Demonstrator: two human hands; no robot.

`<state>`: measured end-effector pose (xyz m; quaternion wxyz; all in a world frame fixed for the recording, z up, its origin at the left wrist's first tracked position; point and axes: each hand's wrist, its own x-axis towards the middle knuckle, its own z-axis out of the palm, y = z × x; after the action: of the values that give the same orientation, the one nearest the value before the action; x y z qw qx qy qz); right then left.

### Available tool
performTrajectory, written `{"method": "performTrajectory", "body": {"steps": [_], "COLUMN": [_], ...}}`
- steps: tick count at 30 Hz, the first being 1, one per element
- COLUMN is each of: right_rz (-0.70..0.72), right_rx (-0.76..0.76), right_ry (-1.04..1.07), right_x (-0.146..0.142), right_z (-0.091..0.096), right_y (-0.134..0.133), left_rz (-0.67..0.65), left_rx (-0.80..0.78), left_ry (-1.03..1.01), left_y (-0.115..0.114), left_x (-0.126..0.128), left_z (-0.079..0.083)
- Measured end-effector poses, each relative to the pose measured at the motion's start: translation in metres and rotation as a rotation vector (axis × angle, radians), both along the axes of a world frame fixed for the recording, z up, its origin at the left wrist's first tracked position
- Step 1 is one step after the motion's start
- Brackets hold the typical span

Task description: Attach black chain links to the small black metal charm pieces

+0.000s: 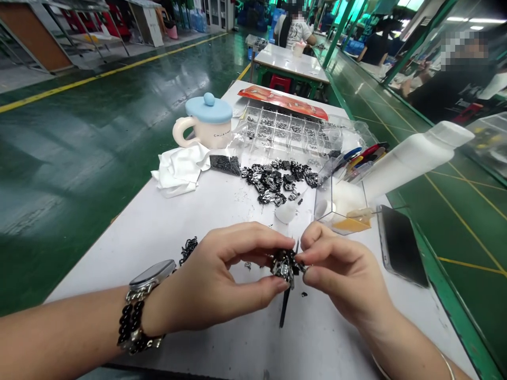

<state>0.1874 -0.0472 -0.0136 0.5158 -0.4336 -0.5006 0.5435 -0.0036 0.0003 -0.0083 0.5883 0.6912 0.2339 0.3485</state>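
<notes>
Left hand [229, 269] pinches a black-and-silver part [283, 265] between thumb and fingertips, palm facing inward. Right hand [344, 264] has thumb and index finger closed on the same part's right edge; can't tell if there's a separate small piece in that grip. Part sits in the gap between the two hands, above the white table [206, 216]. Slim dark tool [284, 309] runs behind and below the part, lower end toward the wearer; can't tell if it's held or just lying there. Small black bit [304, 294] on the table just below the right thumb. Left wrist: watch [152, 274] and black bead bracelet [132, 322]. Heap of curly black pieces [188, 249] just beyond the left wrist. Past the fingertips: small whitish cone [285, 212], then a loose pile of black-and-silver parts [273, 182]. Right of that pile, beyond the right hand, clear holder [324, 206] with a white bottle [420, 158] leaning out to the right. Phone [404, 245] lies flat right of the right hand. Beyond the left hand: crumpled tissue [180, 169], bag of black pieces [225, 164] beside it, mug [214, 132] with blue lid [209, 108] behind. Farther out, straight ahead of both hands: clear compartment tray [285, 132] with small parts, red-orange packet [283, 101] along its far edge.
</notes>
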Motion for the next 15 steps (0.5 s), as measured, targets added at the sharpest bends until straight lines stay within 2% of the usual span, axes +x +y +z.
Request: {"method": "performTrajectory", "body": {"steps": [8, 15], "right_rz": [0.003, -0.009], "right_rx": [-0.003, -0.016], "right_ry": [0.015, 0.035], "right_x": [0.0007, -0.0004], "right_z": [-0.0024, -0.0019], "right_y": [-0.0002, -0.0005], "left_rz": [0.016, 0.054], "left_rx": [0.044, -0.072], "left_ry": [-0.010, -0.029], "left_y": [-0.0033, -0.0057], "left_x": [-0.0020, -0.0014], "left_z": [-0.0013, -0.0035]}}
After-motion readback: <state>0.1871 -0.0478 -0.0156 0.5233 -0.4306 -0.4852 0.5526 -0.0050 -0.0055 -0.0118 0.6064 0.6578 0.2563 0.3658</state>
